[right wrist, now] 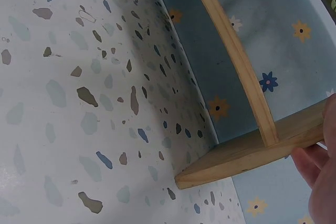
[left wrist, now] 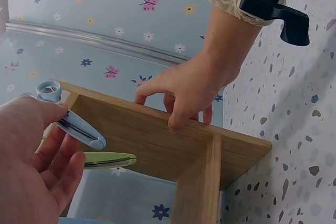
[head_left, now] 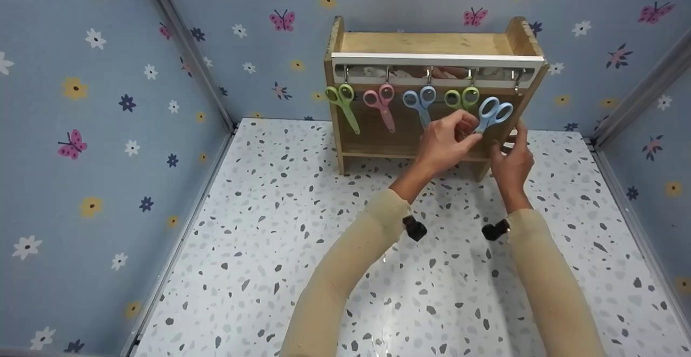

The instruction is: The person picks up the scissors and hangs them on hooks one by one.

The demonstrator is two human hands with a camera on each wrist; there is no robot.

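Note:
My left hand (head_left: 445,140) pinches a light blue pair of scissors (head_left: 492,113), handle loops upward, just below and left of the rightmost hook (head_left: 517,82). In the left wrist view, the thumb and fingers hold these scissors (left wrist: 81,128) by their blade end. My right hand (head_left: 512,163) grips the right side panel of a wooden rack (head_left: 426,44), fingers over its edge, as the left wrist view also shows. On the other hooks hang green scissors (head_left: 345,106), pink scissors (head_left: 385,106), blue scissors (head_left: 420,100) and another green pair (head_left: 463,98), partly hidden behind my left hand.
The rack stands on a white speckled table (head_left: 270,195) against a blue flowered back panel (head_left: 237,38). Similar panels with metal rails (head_left: 186,44) close in the left and right sides. A wooden crossbar (right wrist: 236,59) runs low across the rack.

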